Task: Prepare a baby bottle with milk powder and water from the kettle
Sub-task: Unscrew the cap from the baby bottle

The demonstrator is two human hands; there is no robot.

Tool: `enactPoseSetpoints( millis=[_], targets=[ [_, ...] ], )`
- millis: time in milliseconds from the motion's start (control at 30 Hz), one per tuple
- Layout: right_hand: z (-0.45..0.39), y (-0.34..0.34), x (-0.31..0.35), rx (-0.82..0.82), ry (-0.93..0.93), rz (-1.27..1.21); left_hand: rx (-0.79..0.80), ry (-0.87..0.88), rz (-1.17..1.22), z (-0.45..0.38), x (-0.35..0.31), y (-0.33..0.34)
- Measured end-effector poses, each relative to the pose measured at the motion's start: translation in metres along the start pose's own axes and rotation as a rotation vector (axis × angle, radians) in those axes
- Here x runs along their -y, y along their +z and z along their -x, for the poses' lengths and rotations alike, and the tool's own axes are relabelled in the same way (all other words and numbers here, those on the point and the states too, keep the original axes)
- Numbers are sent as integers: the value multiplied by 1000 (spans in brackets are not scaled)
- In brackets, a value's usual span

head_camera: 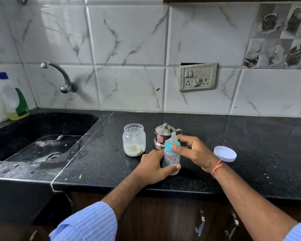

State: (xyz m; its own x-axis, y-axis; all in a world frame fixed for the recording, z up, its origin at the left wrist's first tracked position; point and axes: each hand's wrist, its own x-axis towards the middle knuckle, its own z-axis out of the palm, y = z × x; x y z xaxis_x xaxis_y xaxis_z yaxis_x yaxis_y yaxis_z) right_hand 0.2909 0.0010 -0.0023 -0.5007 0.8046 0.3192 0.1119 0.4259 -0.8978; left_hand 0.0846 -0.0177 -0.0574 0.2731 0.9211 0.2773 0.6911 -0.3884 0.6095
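Bottle: small clear plastic baby bottle with blue screw collar and pale teat (pixel 171 154), upright at centre of frame on the black speckled stone counter (pixel 250 145), base near the front edge; kept standing, presumably so contents stay in while the top is worked.
Left hand: left hand (pixel 153 168) wrapped round the lower body of the bottle, thumb across the front near the base; grip low, likely to steady the bottle against twisting.
Right hand: right hand (pixel 192 151) curled round the blue collar, thumb on the near side, fingers behind the teat; placed for turning the collar. Tightening or loosening: cannot tell.
Bottle contents: pale at the bottom, fill level not readable behind the print and fingers.
Powder jar: round clear glass jar with off-white milk powder in its lower part (pixel 134 140), open-mouthed, just left of the bottle; close by for scooping.
Jar lid: flat white round plastic lid (pixel 225 153), lying right of the right wrist, apart from the jar; set aside out of the working line.
Kettle: small lidded stainless-steel kettle with red label (pixel 163 135), directly behind the bottle, partly hidden by it; within reach for pouring.
Spoon: metal spoon (pixel 53 140) lying in the black sink (pixel 87 119) at left of frame; judged finished with.
Judgement: powder and water probably in, collar being closed; unconfirmed.
Risk: cross-threaded collar, leak on shaking.
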Motion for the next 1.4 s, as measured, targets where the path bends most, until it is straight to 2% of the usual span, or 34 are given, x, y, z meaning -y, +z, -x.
enactPoseSetpoints(
  millis=[67,200,267,400,567,633,667,767,800,1033,1100,1167,1233,1400],
  targets=[
    [-2,3,3,1,8,97,-1,11,-28,0,0,1],
    [-3,16,15,-272,-25,552,-25,8,-53,-1,2,2],
    [-4,17,25,-306,-5,639,-7,-3,-49,-2,1,2],
    [-12,9,46,-165,36,715,-13,4,-61,-1,0,1],
    [-24,-17,68,235,137,620,5,28,-91,1,-2,0],
    [-29,-21,74,346,177,596,13,27,-94,0,0,0],
    [-32,-20,77,350,175,666,7,30,-93,0,0,0],
    [-39,-12,84,226,155,1046,-15,25,-84,1,-1,0],
    [-40,-9,87,205,162,1088,-24,22,-83,1,-2,0],
    [-44,-7,113,427,149,1041,9,27,-85,2,-4,-2],
    [-44,-2,112,392,154,1110,-10,29,-92,1,-4,-2],
    [-44,4,109,322,171,1304,-30,13,-89,1,-5,-1],
    [-44,7,107,324,191,1387,-38,17,-98,1,-5,-1],
    [-43,5,115,464,134,1213,-38,22,-88,-1,-1,2]
  ],
)
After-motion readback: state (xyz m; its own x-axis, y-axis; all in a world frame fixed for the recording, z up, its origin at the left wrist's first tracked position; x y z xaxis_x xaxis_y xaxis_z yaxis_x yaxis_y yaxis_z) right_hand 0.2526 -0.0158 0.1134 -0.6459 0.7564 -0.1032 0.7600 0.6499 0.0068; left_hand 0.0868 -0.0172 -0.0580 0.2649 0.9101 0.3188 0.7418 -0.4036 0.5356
